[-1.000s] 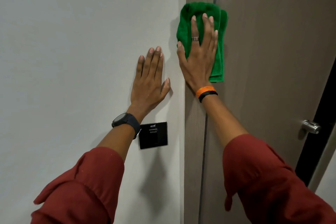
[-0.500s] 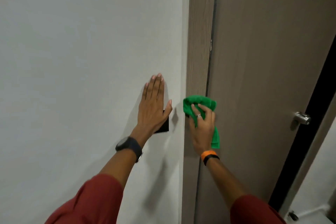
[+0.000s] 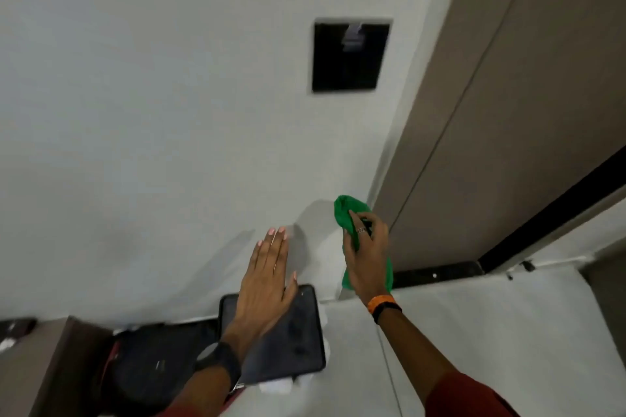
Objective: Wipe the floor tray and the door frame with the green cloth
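Within a second the right hand (image 3: 367, 257) had carried the green cloth (image 3: 349, 218) from high on the door frame (image 3: 440, 118) down almost to the floor, so the frame's lower end was likely being finished. It clenched the bunched cloth. The left hand (image 3: 267, 276) lay flat and released on the white wall (image 3: 152, 94), above a dark floor tray (image 3: 291, 342). A black wall panel (image 3: 350, 55) hung overhead.

Black wall panel (image 3: 350, 55) sitting high on white wall (image 3: 152, 94), left of the door. Dark bag (image 3: 152, 362) lying at near left w/ white paper bits (image 3: 277, 384) showing just right of it. Pale floor (image 3: 491, 321) stretching right.
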